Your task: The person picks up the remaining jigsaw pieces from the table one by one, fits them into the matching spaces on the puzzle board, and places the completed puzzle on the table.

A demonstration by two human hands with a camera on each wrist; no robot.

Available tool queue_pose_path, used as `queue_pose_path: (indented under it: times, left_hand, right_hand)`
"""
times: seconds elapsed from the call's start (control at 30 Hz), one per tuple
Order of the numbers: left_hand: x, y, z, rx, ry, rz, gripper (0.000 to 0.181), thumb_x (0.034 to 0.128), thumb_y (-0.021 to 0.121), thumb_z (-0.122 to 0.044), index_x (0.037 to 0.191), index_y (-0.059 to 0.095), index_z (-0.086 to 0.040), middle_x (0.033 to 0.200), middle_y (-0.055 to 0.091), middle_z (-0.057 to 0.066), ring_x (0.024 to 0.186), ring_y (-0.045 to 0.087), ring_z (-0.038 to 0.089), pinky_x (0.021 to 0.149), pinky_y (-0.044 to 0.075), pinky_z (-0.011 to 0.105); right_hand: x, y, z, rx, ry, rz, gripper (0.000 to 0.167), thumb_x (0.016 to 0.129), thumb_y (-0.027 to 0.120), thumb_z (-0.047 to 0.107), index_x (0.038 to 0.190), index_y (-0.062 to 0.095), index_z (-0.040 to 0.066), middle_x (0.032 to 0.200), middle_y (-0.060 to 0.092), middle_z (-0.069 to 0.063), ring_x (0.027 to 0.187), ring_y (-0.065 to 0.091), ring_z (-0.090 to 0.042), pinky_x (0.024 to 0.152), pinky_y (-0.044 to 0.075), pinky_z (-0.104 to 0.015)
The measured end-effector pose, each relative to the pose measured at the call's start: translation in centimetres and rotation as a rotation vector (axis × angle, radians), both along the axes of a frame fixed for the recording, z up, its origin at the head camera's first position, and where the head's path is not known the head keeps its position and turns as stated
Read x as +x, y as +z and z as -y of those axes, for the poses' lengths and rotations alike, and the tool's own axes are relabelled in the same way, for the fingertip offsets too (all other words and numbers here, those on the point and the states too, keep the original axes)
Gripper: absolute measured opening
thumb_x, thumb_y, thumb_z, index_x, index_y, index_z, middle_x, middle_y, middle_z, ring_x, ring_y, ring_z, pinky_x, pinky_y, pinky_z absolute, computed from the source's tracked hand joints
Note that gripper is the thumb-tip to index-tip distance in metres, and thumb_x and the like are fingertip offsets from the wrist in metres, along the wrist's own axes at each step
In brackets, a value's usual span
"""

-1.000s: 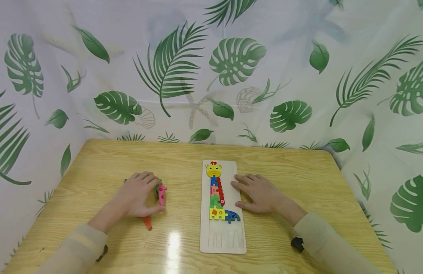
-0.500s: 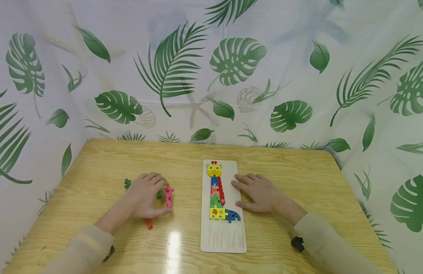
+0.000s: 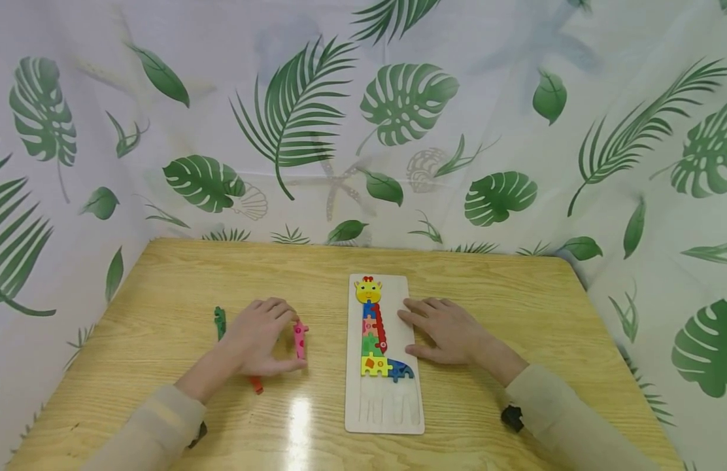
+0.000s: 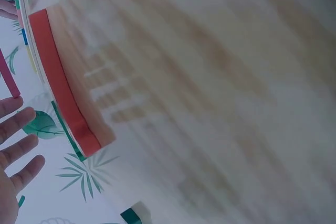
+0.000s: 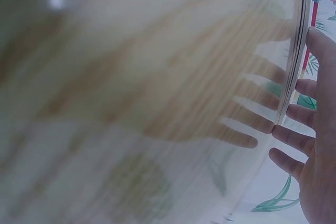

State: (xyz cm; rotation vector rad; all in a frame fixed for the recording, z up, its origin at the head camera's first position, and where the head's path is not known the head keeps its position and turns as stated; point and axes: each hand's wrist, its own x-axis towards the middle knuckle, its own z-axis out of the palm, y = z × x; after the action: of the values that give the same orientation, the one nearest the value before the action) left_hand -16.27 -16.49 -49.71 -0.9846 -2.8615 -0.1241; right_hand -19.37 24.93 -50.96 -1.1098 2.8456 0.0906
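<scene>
2 hands [image 3: 262,337] [image 3: 442,333], 1 puzzle board [image 3: 353,402] — 7 fitted pieces [image 3: 372,367] in it, at least 3 loose pieces [image 3: 300,341] [image 3: 219,322] [image 3: 256,384] — 1 table [image 3: 487,288].

No text or number can be read surely. Small round marks, too tiny to make out, stand on the yellow piece [image 3: 374,367], the red piece [image 3: 379,329] at its twelve o'clock, and the bright pink piece [image 3: 300,341] towards ten.

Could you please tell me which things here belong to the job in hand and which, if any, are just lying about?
Likely part of the job:
pink piece, pinched by the left hand
giraffe board, touched by the right hand
green piece and orange piece, loose

Mere surroundings:
leaf-print sheet
wooden table
</scene>
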Motion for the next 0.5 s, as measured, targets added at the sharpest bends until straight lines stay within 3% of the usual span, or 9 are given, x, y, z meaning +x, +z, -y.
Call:
queue_pose_path:
  times: [0.5]
  left_hand:
    - [0.6, 0.6, -1.8, 0.007, -0.016, 0.023, 0.087, 0.0828, 0.062, -0.084, 0.134, 0.066, -0.013, 0.137, 0.068, 0.007, 0.133, 0.060, 0.029, 0.111, 0.051, 0.050]
  right_hand:
    - [0.1, 0.3, 0.1, -0.022, 0.000, 0.009, 0.075, 0.101, 0.049, 0.070, 0.159, 0.048, 0.022, 0.165, 0.048, -0.009, 0.147, 0.052, -0.035, 0.120, 0.044, -0.058]
